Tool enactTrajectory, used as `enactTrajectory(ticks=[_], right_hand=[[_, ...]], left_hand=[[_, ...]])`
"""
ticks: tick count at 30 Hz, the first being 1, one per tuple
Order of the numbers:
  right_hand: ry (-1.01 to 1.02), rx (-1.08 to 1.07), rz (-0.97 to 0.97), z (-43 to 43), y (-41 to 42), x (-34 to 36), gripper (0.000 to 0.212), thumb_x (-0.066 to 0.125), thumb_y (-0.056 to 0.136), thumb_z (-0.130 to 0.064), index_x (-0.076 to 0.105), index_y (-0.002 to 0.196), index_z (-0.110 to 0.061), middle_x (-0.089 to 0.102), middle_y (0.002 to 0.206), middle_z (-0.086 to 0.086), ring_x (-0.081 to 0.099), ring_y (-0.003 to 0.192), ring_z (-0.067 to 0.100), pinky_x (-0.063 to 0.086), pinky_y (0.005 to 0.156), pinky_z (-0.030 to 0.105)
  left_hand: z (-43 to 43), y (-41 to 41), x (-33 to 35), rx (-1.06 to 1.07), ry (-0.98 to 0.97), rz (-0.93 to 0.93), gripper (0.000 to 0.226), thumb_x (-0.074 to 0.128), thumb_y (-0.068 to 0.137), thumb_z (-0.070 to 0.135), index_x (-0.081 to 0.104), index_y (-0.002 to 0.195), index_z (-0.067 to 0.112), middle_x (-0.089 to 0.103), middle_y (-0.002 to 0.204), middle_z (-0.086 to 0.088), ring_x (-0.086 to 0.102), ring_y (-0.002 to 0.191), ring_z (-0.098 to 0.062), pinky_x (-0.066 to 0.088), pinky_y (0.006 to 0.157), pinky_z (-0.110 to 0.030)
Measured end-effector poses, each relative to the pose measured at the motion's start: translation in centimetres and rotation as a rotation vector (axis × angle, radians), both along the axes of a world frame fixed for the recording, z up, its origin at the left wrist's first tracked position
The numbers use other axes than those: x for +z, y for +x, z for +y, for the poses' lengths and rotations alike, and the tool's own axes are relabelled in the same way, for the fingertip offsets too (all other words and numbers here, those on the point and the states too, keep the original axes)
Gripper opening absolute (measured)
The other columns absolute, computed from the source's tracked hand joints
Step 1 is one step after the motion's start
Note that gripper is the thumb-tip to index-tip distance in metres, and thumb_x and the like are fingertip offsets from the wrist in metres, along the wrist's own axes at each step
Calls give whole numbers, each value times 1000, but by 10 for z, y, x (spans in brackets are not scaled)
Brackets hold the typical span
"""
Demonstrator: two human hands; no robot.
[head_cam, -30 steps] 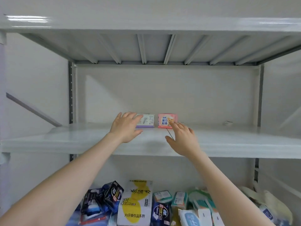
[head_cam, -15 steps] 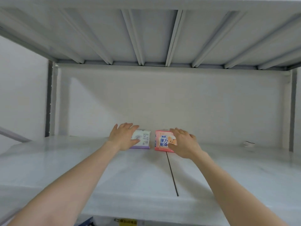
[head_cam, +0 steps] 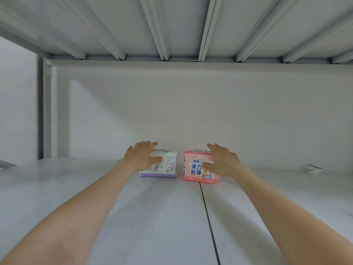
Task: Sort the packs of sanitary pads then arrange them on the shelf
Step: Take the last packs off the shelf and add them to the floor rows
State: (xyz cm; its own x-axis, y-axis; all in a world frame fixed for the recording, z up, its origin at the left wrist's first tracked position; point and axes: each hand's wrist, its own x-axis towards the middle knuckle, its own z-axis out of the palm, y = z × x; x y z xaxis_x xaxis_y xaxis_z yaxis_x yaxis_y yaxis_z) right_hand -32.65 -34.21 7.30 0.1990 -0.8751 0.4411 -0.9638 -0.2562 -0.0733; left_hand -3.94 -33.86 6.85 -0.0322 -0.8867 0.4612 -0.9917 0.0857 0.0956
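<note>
— White metal everywhere: a shelf (head_cam: 152, 217) with a dark seam (head_cam: 208, 217) running front to back, and the ribbed underside of an upper shelf (head_cam: 172, 25) overhead. Where are the packs?

— Both stand far back on the shelf, near the wall (head_cam: 191, 111), about midway along it. The white pack (head_cam: 168, 163), with a purple band along its foot, is on the left. The pink pack (head_cam: 193, 169), with blue Chinese print on its face, is on the right and sits across the far end of the seam.

— Do they touch?

— No. They are side by side with a narrow gap between them.

— And the hands?

— Both bare arms reach in from the front. The left hand (head_cam: 142, 157) grips the white pack, fingers curved over its top and thumb pressed on the front face. The right hand (head_cam: 222, 161) grips the pink pack the same way, fingers over the top and thumb on the printed face.

— Are the packs lifted?

— Their lower edges look to be resting on the shelf.

— Anything else there?

— A grey post (head_cam: 41, 111) stands at the back left corner. Far to the right, near the wall, lies a small pale scrap (head_cam: 313, 168) with a dark line on it, too small to tell what it is.
</note>
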Motion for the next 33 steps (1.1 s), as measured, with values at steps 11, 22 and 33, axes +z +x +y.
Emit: enactTrajectory(ticks=[11,22,33], right_hand=[[116,89,-281,-5,-2,-3,67,73,76,-47,51,129,-11,51,131,6,54,116,26,47,94,38],[154,103,-449,1,5,-4,69,84,63,-46,48,113,-16,56,111,2,58,97,18,51,77,32],[234,120,-618,31,-4,-3,75,91,55,-40,50,114,-18,57,110,0,63,98,20,58,82,41]], left_hand=[[-5,13,-7,-68,22,209,85,65,73,70,47,139,20,42,135,1,42,125,-24,40,101,-36],[2,24,-7,-197,97,449,51,77,75,47,54,117,28,54,121,2,50,108,-17,38,80,-28],[36,17,-11,-211,23,583,42,84,70,37,65,105,27,60,111,3,54,105,-17,41,74,-25]])
